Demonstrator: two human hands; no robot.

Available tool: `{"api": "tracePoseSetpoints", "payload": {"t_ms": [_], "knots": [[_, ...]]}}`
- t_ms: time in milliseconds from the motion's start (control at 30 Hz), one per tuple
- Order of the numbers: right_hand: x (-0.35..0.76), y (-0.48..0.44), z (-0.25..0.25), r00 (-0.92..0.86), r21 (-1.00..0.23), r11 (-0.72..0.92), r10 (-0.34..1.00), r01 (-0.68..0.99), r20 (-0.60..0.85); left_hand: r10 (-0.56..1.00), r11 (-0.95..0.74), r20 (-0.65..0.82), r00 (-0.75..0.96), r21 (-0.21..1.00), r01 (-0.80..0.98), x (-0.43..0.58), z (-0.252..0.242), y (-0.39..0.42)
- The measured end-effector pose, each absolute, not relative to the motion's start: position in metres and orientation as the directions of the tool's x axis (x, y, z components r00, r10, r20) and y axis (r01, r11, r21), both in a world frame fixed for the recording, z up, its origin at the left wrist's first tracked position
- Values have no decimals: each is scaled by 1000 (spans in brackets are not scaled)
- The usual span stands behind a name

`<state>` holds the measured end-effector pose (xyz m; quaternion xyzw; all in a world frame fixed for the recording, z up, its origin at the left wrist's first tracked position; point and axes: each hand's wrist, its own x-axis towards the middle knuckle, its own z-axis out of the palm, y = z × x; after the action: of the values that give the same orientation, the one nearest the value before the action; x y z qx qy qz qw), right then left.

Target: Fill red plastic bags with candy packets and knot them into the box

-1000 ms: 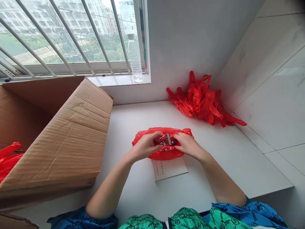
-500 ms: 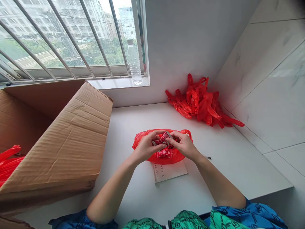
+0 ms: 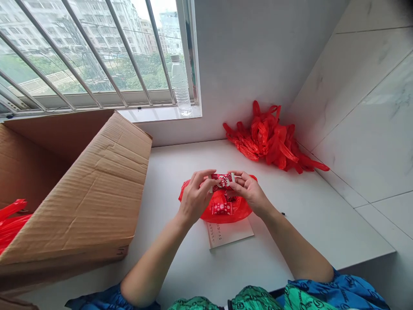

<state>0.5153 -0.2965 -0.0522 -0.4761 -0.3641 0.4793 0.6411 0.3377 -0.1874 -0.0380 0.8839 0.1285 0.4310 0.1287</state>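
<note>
Between my two hands a red wrapped candy [image 3: 223, 181] with white lettering is stretched out level, its printed face toward me. The fingers of my left hand [image 3: 198, 193] pinch its left end, and my right hand [image 3: 250, 192] grips the right end. Just beneath lies a spread red plastic bag [image 3: 206, 212] on the white table. On the bag rests another red candy [image 3: 222, 209] with pale dots, and a darker wrapper [image 3: 229, 197] shows partly behind my right fingers. A notepad [image 3: 232, 234] with handwritten figures sticks out from under the bag.
An open cardboard box [image 3: 97, 185] stands on the left, holding red plastic [image 3: 13, 219]. A heap of red plastic bags [image 3: 271, 137] lies against the back wall. A clear bottle [image 3: 181, 88] stands on the window sill. A dark pen tip [image 3: 283, 214] shows beside my right forearm.
The candy has been lifted slightly and turned from tilted to level, its lettering now in view. My left hand has rolled over, its back now facing up more.
</note>
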Motion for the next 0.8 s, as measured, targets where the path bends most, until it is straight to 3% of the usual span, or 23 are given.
{"api": "tracePoseSetpoints", "payload": {"t_ms": [67, 167, 233, 333, 600, 700, 800], "knots": [[515, -296, -54, 328, -974, 135, 942, -181, 69, 484, -842, 634, 603, 526, 122, 338, -37, -190], [516, -296, -55, 356, -976, 186, 925, -110, 136, 697, -538, 408, 590, 841, 54, 337, -32, -191], [517, -296, -55, 361, -979, 197, 918, -51, 166, 729, -338, 254, 636, 941, 11, 336, -28, -190], [516, -296, -55, 382, -977, 212, 904, -5, 194, 685, -239, 150, 713, 971, 26, 335, -24, -190], [499, -297, -51, 312, -982, 150, 944, -119, 107, 645, -124, 128, 754, 990, -62, 338, -31, -200], [499, -299, -46, 315, -979, 171, 940, -108, 129, 563, -185, 80, 823, 982, 31, 336, -28, -203], [502, -303, -42, 245, -987, 156, 959, -38, 142, 575, -301, 104, 811, 949, 91, 334, -22, -202]]}}
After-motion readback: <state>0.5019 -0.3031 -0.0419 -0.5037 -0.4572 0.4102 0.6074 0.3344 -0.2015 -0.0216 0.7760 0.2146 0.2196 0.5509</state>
